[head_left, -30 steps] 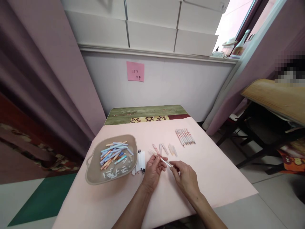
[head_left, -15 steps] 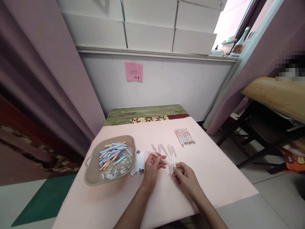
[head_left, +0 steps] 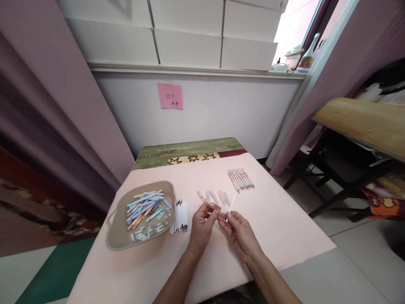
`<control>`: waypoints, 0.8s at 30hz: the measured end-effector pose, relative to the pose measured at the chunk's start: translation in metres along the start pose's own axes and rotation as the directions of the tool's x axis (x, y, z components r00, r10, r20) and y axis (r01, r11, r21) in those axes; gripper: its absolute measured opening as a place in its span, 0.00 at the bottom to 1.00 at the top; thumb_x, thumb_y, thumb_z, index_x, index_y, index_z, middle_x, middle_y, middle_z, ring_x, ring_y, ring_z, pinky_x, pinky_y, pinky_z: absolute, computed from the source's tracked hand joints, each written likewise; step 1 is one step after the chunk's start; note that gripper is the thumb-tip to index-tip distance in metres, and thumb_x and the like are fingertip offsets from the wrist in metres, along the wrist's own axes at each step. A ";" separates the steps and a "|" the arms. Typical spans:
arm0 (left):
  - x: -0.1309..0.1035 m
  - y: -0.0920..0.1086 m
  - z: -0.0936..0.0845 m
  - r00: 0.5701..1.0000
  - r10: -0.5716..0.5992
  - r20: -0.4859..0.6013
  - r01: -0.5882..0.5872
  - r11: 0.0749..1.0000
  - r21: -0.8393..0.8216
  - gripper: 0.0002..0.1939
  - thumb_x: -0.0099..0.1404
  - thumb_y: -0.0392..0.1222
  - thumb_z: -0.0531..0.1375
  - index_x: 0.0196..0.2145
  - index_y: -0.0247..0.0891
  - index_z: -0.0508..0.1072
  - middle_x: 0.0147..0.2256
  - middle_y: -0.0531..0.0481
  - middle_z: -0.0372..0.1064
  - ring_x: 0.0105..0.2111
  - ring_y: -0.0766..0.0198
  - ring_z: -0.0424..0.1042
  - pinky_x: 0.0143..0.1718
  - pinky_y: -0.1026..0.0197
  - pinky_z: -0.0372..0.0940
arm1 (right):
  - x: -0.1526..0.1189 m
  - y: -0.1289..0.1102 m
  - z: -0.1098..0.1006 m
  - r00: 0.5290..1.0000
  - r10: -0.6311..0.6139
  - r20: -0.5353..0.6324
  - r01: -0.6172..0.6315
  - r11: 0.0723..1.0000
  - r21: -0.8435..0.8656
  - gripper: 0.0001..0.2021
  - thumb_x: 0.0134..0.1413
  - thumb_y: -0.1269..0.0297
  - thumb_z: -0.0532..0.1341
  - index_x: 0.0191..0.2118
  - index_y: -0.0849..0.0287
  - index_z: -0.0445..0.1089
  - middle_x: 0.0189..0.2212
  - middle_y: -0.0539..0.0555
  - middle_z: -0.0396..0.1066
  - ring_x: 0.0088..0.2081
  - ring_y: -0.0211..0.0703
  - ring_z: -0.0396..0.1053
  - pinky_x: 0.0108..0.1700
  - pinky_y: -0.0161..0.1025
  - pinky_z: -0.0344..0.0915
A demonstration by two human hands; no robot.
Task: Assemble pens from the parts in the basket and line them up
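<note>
My left hand (head_left: 202,223) is closed at the fingertips on a slim, pale pen barrel (head_left: 209,204), partly hidden by the fingers. Close beside it, my right hand (head_left: 239,228) pinches a thin white pen refill (head_left: 232,202), which points up and away. The fingertips of both hands nearly meet. Just beyond them lie several clear pen barrels and caps (head_left: 212,196) and further pale, see-through pen parts (head_left: 224,197). Left of my hands is a row of white refills with dark tips (head_left: 181,216).
A beige basket (head_left: 115,234) at the left holds blue and orange pen parts (head_left: 145,207) and small white pieces (head_left: 147,232). A row of pens with red print (head_left: 240,180) lies at the back right of the pink-covered table (head_left: 284,236). A wooden table (head_left: 357,122) stands further right.
My right hand has moved left, bringing the refill close to my left hand, and the refill now leans to the right. The camera view has shifted slightly right.
</note>
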State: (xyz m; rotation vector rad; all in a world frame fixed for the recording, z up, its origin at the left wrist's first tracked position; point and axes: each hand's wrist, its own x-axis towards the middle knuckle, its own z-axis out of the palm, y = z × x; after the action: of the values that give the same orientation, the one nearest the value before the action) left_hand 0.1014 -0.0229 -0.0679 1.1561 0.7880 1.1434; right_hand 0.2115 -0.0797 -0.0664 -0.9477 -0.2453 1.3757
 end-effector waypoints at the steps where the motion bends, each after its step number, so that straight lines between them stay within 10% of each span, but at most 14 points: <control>1: 0.001 -0.003 -0.001 1.000 -0.016 -0.011 0.016 1.000 -0.009 0.06 0.56 0.40 0.64 0.32 0.37 0.75 0.32 0.48 0.73 0.33 0.63 0.70 0.34 0.65 0.62 | 0.000 0.001 -0.001 1.000 -0.005 -0.001 0.005 1.000 -0.001 0.14 0.43 0.61 0.72 0.31 0.61 0.69 0.34 0.54 0.76 0.40 0.40 0.75 0.45 0.34 0.70; 14: 0.008 -0.029 -0.027 0.977 -0.210 -0.024 0.175 0.866 -0.468 0.07 0.56 0.39 0.66 0.31 0.35 0.72 0.32 0.50 0.72 0.28 0.70 0.68 0.32 0.66 0.63 | 0.018 -0.006 -0.033 0.934 -0.261 -0.244 0.193 0.943 -0.271 0.15 0.45 0.53 0.68 0.32 0.58 0.67 0.32 0.52 0.75 0.33 0.38 0.73 0.35 0.33 0.71; 24: 0.012 -0.022 -0.037 0.944 -0.329 -0.001 0.240 0.693 -0.680 0.10 0.56 0.34 0.65 0.37 0.33 0.75 0.31 0.50 0.71 0.27 0.72 0.69 0.29 0.70 0.68 | 0.037 -0.044 -0.077 0.802 -0.578 -0.153 0.262 0.569 -0.780 0.16 0.51 0.54 0.56 0.39 0.62 0.67 0.32 0.55 0.73 0.23 0.36 0.63 0.25 0.33 0.59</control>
State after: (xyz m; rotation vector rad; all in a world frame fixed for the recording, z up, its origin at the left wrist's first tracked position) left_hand 0.0761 -0.0013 -0.0979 0.3316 0.5386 1.1017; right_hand 0.3022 -0.0753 -0.0981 -1.6849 -0.7108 0.5553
